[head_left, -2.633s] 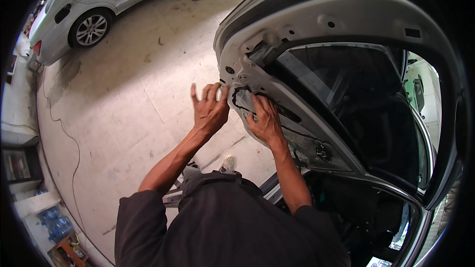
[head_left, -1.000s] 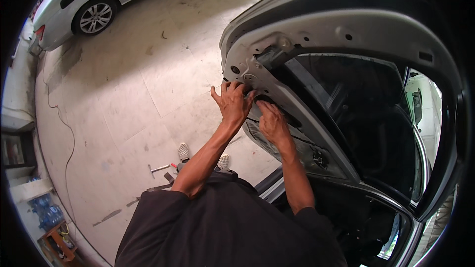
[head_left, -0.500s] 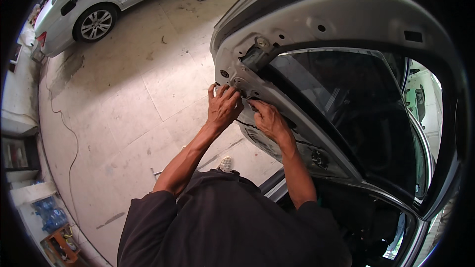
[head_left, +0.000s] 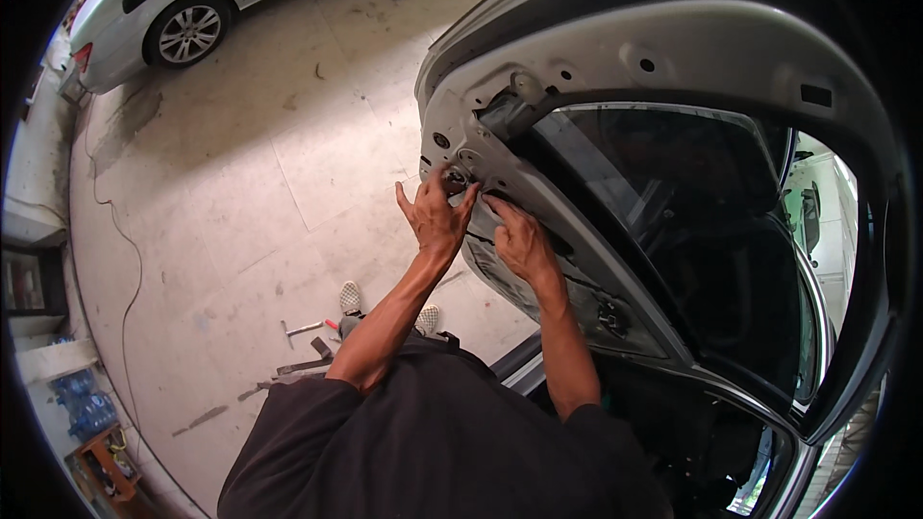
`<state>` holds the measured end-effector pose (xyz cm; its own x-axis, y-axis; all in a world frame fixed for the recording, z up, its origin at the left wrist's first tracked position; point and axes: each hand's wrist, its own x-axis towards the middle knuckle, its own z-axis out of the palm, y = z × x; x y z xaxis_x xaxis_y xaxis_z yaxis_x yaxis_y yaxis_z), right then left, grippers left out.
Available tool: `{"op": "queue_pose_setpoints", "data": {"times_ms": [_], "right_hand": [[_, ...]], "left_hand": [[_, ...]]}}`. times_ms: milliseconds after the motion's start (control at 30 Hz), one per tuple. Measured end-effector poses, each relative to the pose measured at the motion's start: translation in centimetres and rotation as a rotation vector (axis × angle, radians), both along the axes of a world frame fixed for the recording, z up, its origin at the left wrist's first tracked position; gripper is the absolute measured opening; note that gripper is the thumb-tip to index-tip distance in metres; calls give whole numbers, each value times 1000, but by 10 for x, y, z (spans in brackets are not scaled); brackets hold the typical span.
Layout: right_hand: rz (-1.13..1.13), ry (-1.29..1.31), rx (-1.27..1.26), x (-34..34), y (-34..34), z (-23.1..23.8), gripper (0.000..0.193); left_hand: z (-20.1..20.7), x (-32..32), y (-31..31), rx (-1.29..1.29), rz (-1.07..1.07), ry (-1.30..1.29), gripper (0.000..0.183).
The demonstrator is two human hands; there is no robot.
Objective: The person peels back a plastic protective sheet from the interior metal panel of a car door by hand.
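Car door (head_left: 663,43) metal, pale and stripped, stood open on the person's right, its window pane (head_left: 663,173) dark. Near the door's left edge, the left hand (head_left: 437,224) had its fingers spread, some fingertips at a dark opening (head_left: 454,177); whether it gripped anything could not be told. Just beside, the right hand (head_left: 524,247) had its index finger stretched to the panel, the others curled, its hold equally unclear. A red-handled tool (head_left: 307,329) lay on the floor (head_left: 279,183) near a checkered shoe (head_left: 350,296).
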<state>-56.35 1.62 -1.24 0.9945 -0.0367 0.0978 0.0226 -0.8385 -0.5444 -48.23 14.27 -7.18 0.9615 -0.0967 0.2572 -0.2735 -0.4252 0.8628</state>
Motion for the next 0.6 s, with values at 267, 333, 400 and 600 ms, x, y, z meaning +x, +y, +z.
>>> {"op": "queue_pose_setpoints", "data": {"times_ms": [267, 333, 400, 600], "right_hand": [[60, 13, -106, -10, 1, -3, 52], [99, 3, -113, -7, -7, -10, 49], [127, 36, -23, -4, -14, -3, 47], [185, 224, 81, 3, -34, 0, 43]], "left_hand": [[-7, -13, -26, -20, 195, -144, 15], [-7, -7, -29, -55, 150, -69, 13], [-15, 2, -32, -91, 116, -138, 14], [-44, -3, -21, -138, -68, -315, 19]]}}
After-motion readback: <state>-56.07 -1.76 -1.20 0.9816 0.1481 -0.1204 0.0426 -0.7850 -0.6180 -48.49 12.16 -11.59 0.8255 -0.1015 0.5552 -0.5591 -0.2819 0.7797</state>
